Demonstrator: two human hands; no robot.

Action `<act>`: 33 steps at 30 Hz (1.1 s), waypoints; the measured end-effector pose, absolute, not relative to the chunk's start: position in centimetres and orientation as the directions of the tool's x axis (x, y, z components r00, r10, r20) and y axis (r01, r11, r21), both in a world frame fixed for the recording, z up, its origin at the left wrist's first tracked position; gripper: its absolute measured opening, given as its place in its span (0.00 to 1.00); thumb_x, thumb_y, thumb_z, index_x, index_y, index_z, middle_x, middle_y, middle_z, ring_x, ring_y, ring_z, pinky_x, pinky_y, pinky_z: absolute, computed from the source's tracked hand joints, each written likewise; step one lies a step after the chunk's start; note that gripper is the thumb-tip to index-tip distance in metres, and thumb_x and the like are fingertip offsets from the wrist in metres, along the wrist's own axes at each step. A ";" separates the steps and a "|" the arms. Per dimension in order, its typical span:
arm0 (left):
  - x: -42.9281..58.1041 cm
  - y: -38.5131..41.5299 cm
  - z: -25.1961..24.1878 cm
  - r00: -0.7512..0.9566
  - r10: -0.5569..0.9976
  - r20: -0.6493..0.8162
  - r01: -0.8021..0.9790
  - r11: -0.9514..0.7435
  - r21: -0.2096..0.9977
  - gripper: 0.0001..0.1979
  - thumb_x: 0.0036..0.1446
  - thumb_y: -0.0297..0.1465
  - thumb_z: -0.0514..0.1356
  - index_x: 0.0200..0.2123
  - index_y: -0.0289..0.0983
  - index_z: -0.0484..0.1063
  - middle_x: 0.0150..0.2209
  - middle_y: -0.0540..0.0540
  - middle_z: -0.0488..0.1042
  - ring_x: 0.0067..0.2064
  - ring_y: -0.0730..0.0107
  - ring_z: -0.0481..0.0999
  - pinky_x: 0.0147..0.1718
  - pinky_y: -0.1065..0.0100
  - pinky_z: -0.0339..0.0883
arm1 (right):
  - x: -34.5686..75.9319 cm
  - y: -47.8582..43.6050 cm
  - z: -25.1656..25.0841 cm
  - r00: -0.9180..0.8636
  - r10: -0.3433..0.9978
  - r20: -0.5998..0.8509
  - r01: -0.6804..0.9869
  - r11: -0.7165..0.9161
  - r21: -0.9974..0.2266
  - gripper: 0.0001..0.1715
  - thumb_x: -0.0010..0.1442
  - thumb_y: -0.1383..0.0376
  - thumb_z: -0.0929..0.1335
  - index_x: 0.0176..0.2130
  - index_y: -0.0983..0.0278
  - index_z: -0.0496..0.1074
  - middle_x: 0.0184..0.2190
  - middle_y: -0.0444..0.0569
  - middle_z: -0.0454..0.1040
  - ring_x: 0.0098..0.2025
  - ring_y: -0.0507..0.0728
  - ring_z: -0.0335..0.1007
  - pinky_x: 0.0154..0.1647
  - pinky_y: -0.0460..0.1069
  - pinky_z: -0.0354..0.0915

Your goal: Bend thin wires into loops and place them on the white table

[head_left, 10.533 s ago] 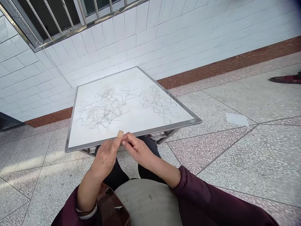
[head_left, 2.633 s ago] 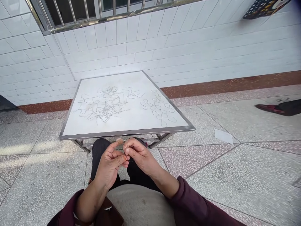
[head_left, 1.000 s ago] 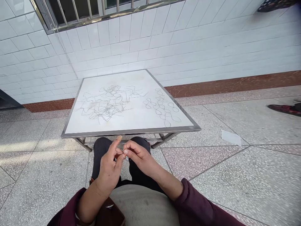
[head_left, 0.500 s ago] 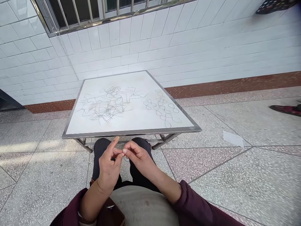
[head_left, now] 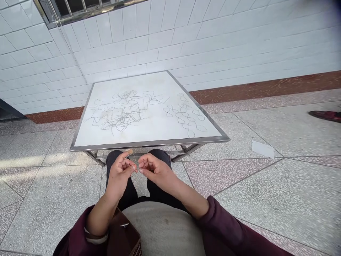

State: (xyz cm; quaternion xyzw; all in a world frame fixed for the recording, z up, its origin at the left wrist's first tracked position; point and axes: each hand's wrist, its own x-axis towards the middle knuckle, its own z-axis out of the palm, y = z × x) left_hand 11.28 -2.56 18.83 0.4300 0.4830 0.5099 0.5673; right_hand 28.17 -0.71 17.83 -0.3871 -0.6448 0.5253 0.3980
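Note:
Over my lap, my left hand (head_left: 117,177) pinches a thin wire (head_left: 135,159) between thumb and fingers. Part of this wire curves into a round loop above the fingertips. My right hand (head_left: 161,177) is just to the right, its thumb and curled fingers closed at the same wire, close to the left fingertips. How the wire runs between the two hands is too fine to make out. Beyond the hands stands a white-topped table (head_left: 149,133) with a metal rim. A tangle of bent wires (head_left: 122,115) lies on its left, and several figure-eight wire loops (head_left: 183,114) lie on its right.
The table stands near a white tiled wall (head_left: 112,49) with a barred window (head_left: 82,7). A white paper strip (head_left: 262,148) lies on the speckled floor to the right. Farther right is a person's dark red shoe (head_left: 326,115). A brown bag (head_left: 124,236) rests by my left side.
My hands have come slightly apart at the fingertips, and a wire loop now shows above my left fingers. The view has tilted a little downward.

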 end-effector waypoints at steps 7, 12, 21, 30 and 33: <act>11.5 -2.6 18.8 0.005 0.994 -0.109 -0.165 0.109 0.980 0.20 0.53 0.30 0.65 0.51 0.40 0.74 0.27 0.54 0.72 0.31 0.73 0.72 0.39 0.68 0.66 | 27.7 -0.8 16.9 -0.344 0.878 0.333 0.278 0.434 -0.857 0.13 0.59 0.74 0.65 0.42 0.60 0.71 0.36 0.47 0.72 0.35 0.55 0.70 0.38 0.51 0.69; 11.7 -2.5 18.6 -0.002 0.991 -0.131 -0.166 0.129 0.978 0.20 0.52 0.29 0.66 0.50 0.40 0.75 0.27 0.54 0.72 0.30 0.74 0.71 0.34 0.70 0.65 | 27.6 -0.7 16.3 -0.302 0.865 0.400 0.338 0.490 -0.804 0.11 0.62 0.72 0.64 0.41 0.59 0.71 0.35 0.49 0.72 0.38 0.58 0.70 0.40 0.53 0.69; 11.8 -2.4 18.7 -0.126 0.983 -0.135 -0.210 0.106 0.972 0.23 0.51 0.32 0.68 0.52 0.38 0.74 0.28 0.51 0.74 0.29 0.73 0.72 0.26 0.73 0.62 | 27.3 -0.4 15.8 -0.327 0.940 0.101 0.134 0.152 -0.979 0.10 0.67 0.59 0.63 0.37 0.60 0.69 0.28 0.43 0.70 0.31 0.54 0.67 0.34 0.49 0.65; 12.3 -2.2 17.9 -0.141 0.985 -0.101 -0.216 0.069 0.974 0.22 0.51 0.32 0.68 0.51 0.38 0.75 0.28 0.51 0.74 0.29 0.73 0.71 0.28 0.71 0.63 | 26.7 -0.7 15.6 -0.236 0.966 0.107 0.063 0.125 -0.990 0.15 0.67 0.53 0.64 0.35 0.60 0.68 0.27 0.43 0.66 0.30 0.54 0.62 0.34 0.50 0.63; 12.6 -2.1 17.9 -0.227 0.968 -0.105 -0.256 0.044 0.966 0.20 0.50 0.34 0.69 0.48 0.38 0.75 0.34 0.49 0.76 0.31 0.73 0.73 0.28 0.72 0.65 | 26.3 -1.0 15.5 -0.315 0.949 0.009 -0.140 -0.037 -0.990 0.19 0.66 0.48 0.63 0.39 0.60 0.68 0.30 0.44 0.67 0.32 0.54 0.65 0.36 0.50 0.66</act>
